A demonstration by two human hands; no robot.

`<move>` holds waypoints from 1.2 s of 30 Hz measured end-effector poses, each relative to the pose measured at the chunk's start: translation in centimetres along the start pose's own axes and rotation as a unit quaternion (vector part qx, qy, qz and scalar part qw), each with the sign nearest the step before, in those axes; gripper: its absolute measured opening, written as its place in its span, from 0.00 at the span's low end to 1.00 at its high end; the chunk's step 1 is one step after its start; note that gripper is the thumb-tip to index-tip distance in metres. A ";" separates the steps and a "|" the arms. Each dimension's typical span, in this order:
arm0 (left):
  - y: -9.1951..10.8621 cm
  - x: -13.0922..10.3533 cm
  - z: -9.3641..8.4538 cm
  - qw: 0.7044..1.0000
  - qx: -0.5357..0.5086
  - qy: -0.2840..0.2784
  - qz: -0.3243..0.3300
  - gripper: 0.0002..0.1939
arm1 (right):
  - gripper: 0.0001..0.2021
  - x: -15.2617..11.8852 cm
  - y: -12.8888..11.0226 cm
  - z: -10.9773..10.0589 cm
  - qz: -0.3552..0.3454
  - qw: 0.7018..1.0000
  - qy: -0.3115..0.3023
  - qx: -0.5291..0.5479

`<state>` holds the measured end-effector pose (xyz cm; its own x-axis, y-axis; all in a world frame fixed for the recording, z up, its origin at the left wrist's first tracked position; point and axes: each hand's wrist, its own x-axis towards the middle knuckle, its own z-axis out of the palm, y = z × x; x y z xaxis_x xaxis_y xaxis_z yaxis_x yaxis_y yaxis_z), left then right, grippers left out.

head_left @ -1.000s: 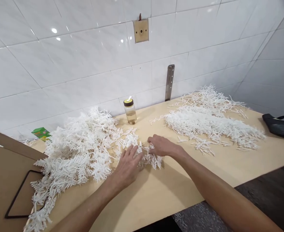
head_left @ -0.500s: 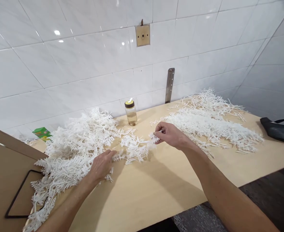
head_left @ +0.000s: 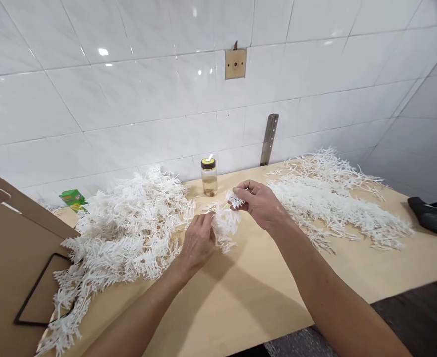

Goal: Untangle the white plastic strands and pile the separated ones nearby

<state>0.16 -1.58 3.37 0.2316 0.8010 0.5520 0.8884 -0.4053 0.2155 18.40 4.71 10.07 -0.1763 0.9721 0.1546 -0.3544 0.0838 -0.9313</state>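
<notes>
Between my hands is a small bunch of white branching plastic-looking sprigs (head_left: 225, 225). My left hand (head_left: 199, 235) has its fingers closed on the near side of this bunch, with the fingertips partly hidden. A little higher and to the right, my right hand (head_left: 257, 202) pinches a white sprig (head_left: 235, 199) between thumb and fingers. A large tangled heap of the same white sprigs (head_left: 129, 228) lies left of my left hand. Beyond my right hand spreads a flatter pile of white sprigs (head_left: 326, 203).
A lidded jar of pale liquid (head_left: 210, 181) stands behind my hands on the wooden table (head_left: 203, 307). At left are a cardboard box (head_left: 13, 258), a black wire frame (head_left: 35, 292) and a green packet (head_left: 73, 199). A metal bracket (head_left: 269, 139) leans on the wall; a black bag (head_left: 432, 218) lies far right.
My left hand has moved right and up from the big heap's edge to the small bunch and closed on it. My right hand still pinches a sprig. The view has shifted slightly.
</notes>
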 end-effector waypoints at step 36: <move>-2.0 -1.3 0.2 0.975 -0.180 -0.062 -0.111 0.37 | 0.18 0.9 1.0 2.1 -0.056 0.983 0.000 -0.174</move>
<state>-1.82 -1.73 2.03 0.1155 0.9248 0.3625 0.7311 -0.3262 0.5992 15.95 5.25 9.92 -0.1540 0.9523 0.2633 -0.0366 0.2608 -0.9647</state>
